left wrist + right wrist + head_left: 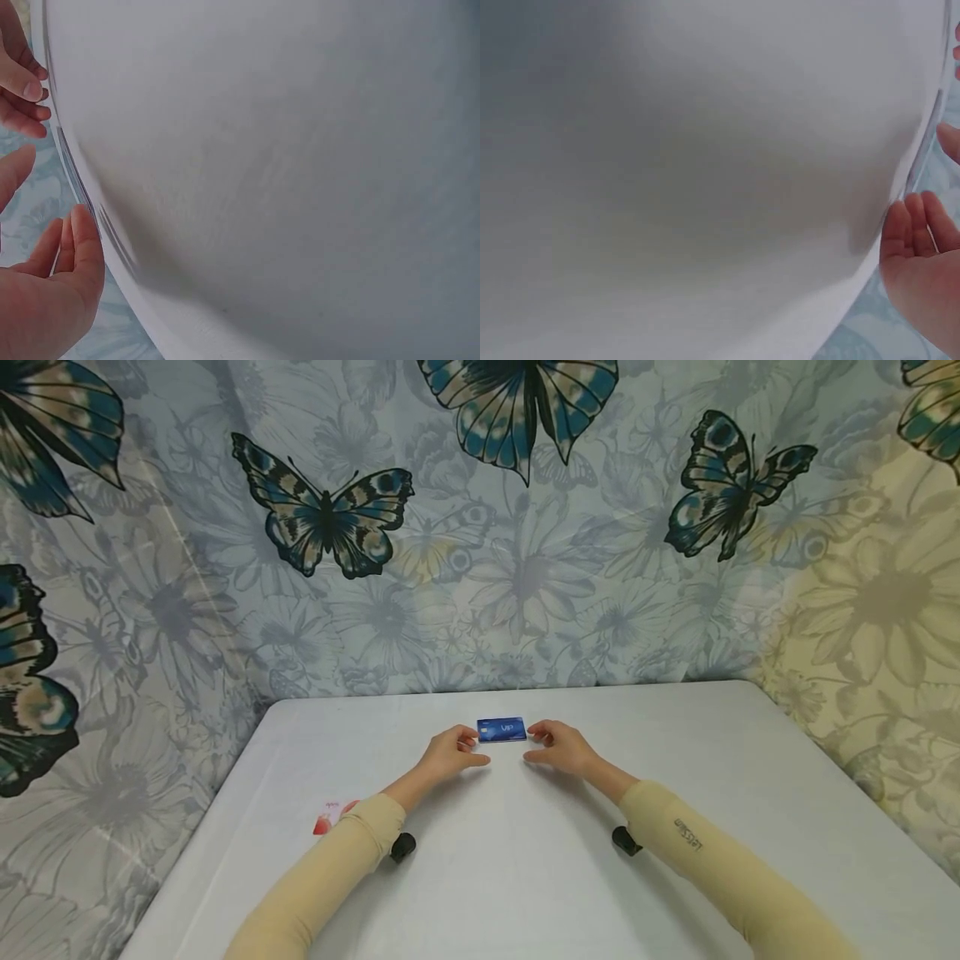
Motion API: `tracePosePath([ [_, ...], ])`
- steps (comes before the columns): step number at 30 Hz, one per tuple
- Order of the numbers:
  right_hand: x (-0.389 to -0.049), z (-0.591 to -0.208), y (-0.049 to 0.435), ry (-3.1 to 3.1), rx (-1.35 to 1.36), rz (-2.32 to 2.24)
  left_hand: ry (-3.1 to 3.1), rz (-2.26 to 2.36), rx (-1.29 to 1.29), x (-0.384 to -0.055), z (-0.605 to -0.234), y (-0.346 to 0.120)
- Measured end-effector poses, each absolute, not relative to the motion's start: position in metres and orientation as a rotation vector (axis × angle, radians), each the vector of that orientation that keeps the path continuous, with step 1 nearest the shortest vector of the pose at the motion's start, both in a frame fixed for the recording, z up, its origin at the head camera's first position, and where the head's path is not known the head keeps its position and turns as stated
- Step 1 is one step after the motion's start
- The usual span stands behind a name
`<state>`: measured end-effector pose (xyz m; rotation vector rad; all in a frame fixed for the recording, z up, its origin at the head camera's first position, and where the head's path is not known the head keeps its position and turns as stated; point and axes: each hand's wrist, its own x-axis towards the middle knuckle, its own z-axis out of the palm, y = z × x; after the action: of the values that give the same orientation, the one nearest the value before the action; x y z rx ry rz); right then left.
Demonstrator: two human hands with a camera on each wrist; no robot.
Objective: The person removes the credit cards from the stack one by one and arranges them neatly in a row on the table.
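A blue card marked "VIP" (pixel 502 730) lies flat near the far side of the white table. Just off its left edge is my left hand (pixel 450 754), fingers loosely bent and thumb held apart. On the opposite side my right hand (pixel 562 750) mirrors it, fingertips close to the card's right edge. Whether either hand's fingertips touch the card, I cannot tell. Both wrist views show the card only as a thin dark strip beside the fingers of the left hand (pixel 64 292) and the right hand (pixel 922 270).
Partly covered by my left sleeve (pixel 330 877), a red and white card (pixel 327 818) lies on the table (pixel 517 877). Black devices sit under the left wrist (pixel 402 847) and right wrist (pixel 627 840). Behind the table's far edge hangs a butterfly-patterned backdrop (pixel 525 560).
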<state>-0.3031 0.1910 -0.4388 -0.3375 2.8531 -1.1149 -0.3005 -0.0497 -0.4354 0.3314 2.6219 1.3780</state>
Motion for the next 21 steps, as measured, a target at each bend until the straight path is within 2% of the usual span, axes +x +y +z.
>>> tracePosePath([
  [21,-0.341,-0.442,0.177,2.933,-0.334,-0.91,2.762,1.203,0.279,-0.344,-0.439,-0.035],
])
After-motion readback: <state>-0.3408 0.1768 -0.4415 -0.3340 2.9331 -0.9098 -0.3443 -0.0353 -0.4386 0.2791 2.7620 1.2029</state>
